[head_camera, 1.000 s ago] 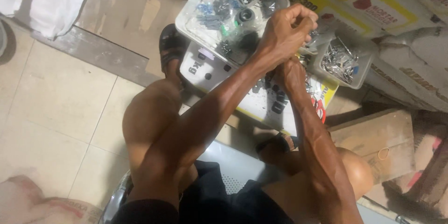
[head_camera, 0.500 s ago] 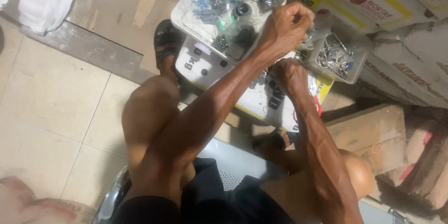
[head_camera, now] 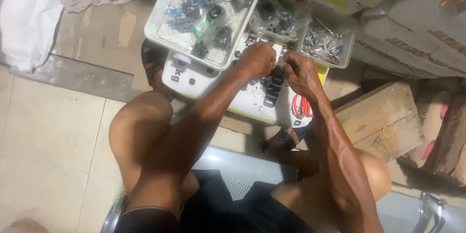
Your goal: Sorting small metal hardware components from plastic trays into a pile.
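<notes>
Both hands meet mid-frame over the white sack (head_camera: 252,99). Left hand (head_camera: 256,60) and right hand (head_camera: 299,72) pinch one small part, barely visible, fingers narrow. Parts tray (head_camera: 160,29) at 11 o'clock, within reach.

Your left hand (head_camera: 257,60) and right hand (head_camera: 298,72) meet, fingers curled, at upper centre over a white sack (head_camera: 228,94). Clear trays of small hardware (head_camera: 201,17) sit just above them. Red-handled pliers (head_camera: 302,107) lie below your right wrist.

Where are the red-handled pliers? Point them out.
In the head view, the red-handled pliers lie on the white board, just below the right hand and beside the wooden block.
</notes>
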